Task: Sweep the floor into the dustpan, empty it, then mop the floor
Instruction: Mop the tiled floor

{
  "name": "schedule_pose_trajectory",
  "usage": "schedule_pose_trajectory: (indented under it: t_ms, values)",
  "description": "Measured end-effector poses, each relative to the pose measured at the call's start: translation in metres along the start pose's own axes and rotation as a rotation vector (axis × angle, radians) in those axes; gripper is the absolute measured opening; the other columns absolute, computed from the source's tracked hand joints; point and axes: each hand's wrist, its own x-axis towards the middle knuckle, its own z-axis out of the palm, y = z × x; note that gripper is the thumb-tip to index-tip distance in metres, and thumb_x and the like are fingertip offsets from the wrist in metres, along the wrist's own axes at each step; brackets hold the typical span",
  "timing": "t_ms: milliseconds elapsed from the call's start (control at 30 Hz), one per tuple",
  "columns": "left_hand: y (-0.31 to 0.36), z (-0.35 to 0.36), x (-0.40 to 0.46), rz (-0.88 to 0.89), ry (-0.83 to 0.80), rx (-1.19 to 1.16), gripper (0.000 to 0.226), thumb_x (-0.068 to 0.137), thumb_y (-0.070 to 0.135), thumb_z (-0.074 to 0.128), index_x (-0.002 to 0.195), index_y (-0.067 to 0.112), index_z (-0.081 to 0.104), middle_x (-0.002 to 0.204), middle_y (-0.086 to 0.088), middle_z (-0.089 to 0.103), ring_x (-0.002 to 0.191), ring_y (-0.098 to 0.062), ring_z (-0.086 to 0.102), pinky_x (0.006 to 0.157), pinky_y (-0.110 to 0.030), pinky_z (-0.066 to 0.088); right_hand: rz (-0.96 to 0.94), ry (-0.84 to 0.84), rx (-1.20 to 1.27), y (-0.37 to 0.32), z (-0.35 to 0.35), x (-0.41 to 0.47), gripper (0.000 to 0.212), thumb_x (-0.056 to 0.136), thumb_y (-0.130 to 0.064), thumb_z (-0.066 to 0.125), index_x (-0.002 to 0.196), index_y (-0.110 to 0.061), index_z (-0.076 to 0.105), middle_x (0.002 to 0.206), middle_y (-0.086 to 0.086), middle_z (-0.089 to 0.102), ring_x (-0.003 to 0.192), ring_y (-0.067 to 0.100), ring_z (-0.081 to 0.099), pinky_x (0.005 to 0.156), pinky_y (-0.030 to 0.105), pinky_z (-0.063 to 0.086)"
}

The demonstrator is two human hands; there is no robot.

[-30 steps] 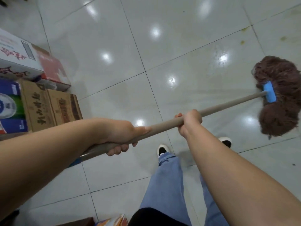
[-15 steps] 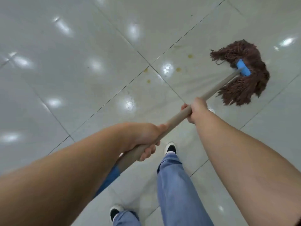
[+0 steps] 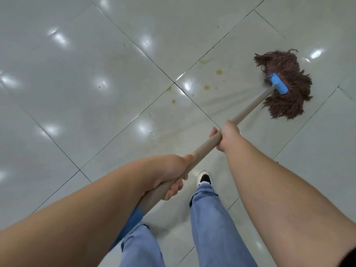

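Observation:
A mop with a brown string head (image 3: 287,81) and a blue clamp (image 3: 278,83) lies on the pale tiled floor (image 3: 81,89) at the upper right. Its tan handle (image 3: 250,110) slopes down and left toward me. My right hand (image 3: 225,137) grips the handle at mid-length. Lower on the handle, my left hand (image 3: 173,174) grips it with the fingers curled underneath. Several small yellow-brown stains (image 3: 207,87) dot the tiles left of the mop head, beside faint wet streaks.
My legs in blue jeans (image 3: 212,224) and one white-and-black shoe (image 3: 204,178) stand below the handle. Dark grout lines cross the glossy tiles, which reflect ceiling lights.
My view turned away from the stacked cardboard boxes, which have left the frame. The mop head swung from my right to ahead and right, near the stains. Both hands kept their grip.

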Motion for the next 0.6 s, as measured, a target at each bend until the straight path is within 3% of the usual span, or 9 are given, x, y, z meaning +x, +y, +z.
schedule_pose_trajectory:
  t_ms: [100,300,400,600]
  values:
    - [-0.083,-0.025,-0.023,-0.004,0.029,0.022,0.055,0.089,0.067,0.030,0.076,0.014,0.037,0.034,0.005,0.034,0.025,-0.008,0.028,0.035,-0.007,0.026,-0.003,-0.017,0.004,0.078,0.021,-0.039,0.018,0.098,-0.030,0.037,0.108,-0.015,0.039,0.061,0.007,0.048,0.029,0.012,0.039,0.033,0.011,0.037]
    - [-0.274,-0.082,-0.079,-0.088,0.082,0.024,0.056,0.088,0.068,0.030,0.077,0.013,0.039,0.036,0.003,0.034,0.027,-0.011,0.029,0.036,-0.009,0.026,0.054,-0.053,-0.060,0.266,0.073,-0.130,0.026,0.099,-0.035,0.036,0.112,-0.012,0.039,0.057,0.009,0.048,0.029,0.013,0.039,0.033,0.011,0.036]
    - [-0.356,-0.108,-0.114,-0.196,0.086,0.014,0.058,0.084,0.072,0.032,0.078,0.014,0.039,0.037,0.003,0.033,0.028,-0.013,0.030,0.037,-0.012,0.028,0.115,-0.062,-0.100,0.347,0.093,-0.177,0.035,0.099,-0.035,0.034,0.122,-0.010,0.040,0.058,0.010,0.051,0.039,0.016,0.040,0.038,0.016,0.039]
    - [-0.426,-0.130,-0.146,-0.257,0.100,-0.017,0.062,0.080,0.076,0.032,0.078,0.014,0.039,0.036,0.003,0.034,0.025,-0.014,0.032,0.042,-0.019,0.030,0.182,-0.061,-0.151,0.409,0.115,-0.225,0.032,0.098,-0.030,0.033,0.123,-0.012,0.041,0.056,0.010,0.052,0.040,0.017,0.042,0.037,0.015,0.039]
